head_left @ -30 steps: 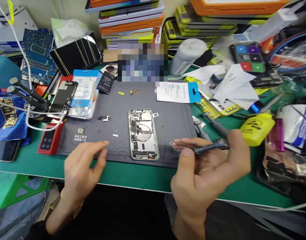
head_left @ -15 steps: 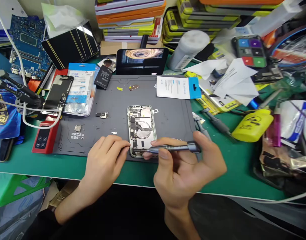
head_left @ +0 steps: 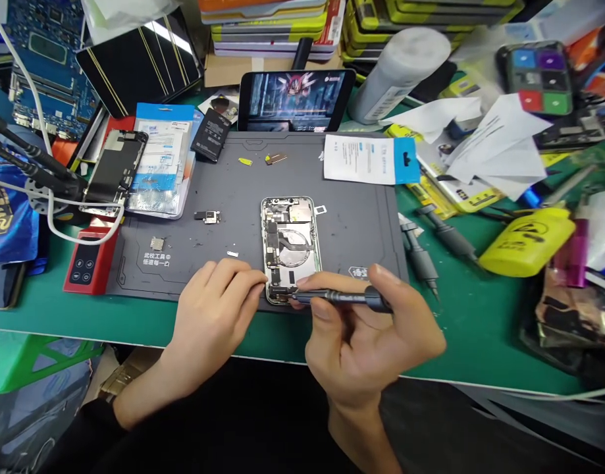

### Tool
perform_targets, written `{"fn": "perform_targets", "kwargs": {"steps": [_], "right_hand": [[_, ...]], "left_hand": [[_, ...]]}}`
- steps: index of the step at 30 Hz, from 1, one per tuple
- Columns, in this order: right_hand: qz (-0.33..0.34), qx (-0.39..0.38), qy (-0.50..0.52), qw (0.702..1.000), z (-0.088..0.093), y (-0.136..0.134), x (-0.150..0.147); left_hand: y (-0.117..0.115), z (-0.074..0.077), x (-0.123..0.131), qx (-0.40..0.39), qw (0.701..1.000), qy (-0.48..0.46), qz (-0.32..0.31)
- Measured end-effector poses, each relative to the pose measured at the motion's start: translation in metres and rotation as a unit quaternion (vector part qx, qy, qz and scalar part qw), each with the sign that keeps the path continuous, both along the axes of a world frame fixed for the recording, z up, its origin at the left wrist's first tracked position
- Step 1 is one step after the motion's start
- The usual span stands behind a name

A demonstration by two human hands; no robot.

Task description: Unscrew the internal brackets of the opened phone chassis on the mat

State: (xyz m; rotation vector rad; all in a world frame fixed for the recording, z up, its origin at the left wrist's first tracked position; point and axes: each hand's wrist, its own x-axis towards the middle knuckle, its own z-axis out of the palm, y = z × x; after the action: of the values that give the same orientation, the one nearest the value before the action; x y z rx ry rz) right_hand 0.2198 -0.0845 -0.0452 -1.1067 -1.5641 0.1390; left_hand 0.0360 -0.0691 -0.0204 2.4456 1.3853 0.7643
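An opened phone [head_left: 305, 264] lies on the grey work mat [head_left: 243, 191], its inner parts and a round coil bare. In my right hand [head_left: 366, 342] is a dark screwdriver [head_left: 339, 298], held almost level. Its tip points left into the phone's bottom end, where my fingers partly hide it. My left hand [head_left: 216, 316] is closed, thumb and forefinger together at the phone's lower left edge. Whether they pinch anything is hidden. Just right of the phone's top sits a small SIM tray [head_left: 320, 210]. Left of it lie a small dark part [head_left: 208, 216] and a metal piece [head_left: 157, 243].
Behind the mat a propped-up phone [head_left: 295, 99] plays a video, beside a grey-white bottle [head_left: 401, 76]. On the left are a red device [head_left: 89, 262] and a phone screen [head_left: 115, 168]. Screwdrivers [head_left: 420, 260] and a yellow bottle [head_left: 526, 245] lie at the right.
The view has shifted, so the mat and phone sit slightly farther right and higher. Both hands keep nearly the same grip at the phone's bottom end. The propped-up phone shows a different picture.
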Motion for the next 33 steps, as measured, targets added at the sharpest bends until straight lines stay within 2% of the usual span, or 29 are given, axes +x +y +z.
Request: {"fn": "perform_targets", "kwargs": {"steps": [6, 12, 19, 25, 28, 33], "right_hand": [[-0.064, 0.052, -0.051, 0.995, 0.004, 0.000, -0.006], [-0.023, 0.044, -0.026, 0.998, -0.003, 0.002, -0.008], [-0.022, 0.016, -0.030, 0.999, -0.005, 0.001, -0.007], [-0.023, 0.048, -0.123, 0.991, 0.001, 0.003, -0.011], [-0.042, 0.038, -0.168, 0.984, 0.008, 0.006, -0.016], [-0.028, 0.024, -0.179, 0.983, 0.013, 0.008, -0.021]], "left_hand": [[0.000, 0.000, 0.001, -0.004, 1.000, -0.010, 0.003], [0.000, -0.001, 0.001, -0.009, 1.000, -0.012, 0.006], [0.000, 0.000, 0.001, 0.004, 1.000, -0.013, 0.005], [-0.001, -0.003, 0.000, 0.008, 1.000, -0.013, 0.005], [-0.001, -0.006, -0.001, 0.018, 1.000, -0.013, 0.006], [-0.002, -0.008, -0.003, 0.033, 0.999, -0.020, 0.001]]}}
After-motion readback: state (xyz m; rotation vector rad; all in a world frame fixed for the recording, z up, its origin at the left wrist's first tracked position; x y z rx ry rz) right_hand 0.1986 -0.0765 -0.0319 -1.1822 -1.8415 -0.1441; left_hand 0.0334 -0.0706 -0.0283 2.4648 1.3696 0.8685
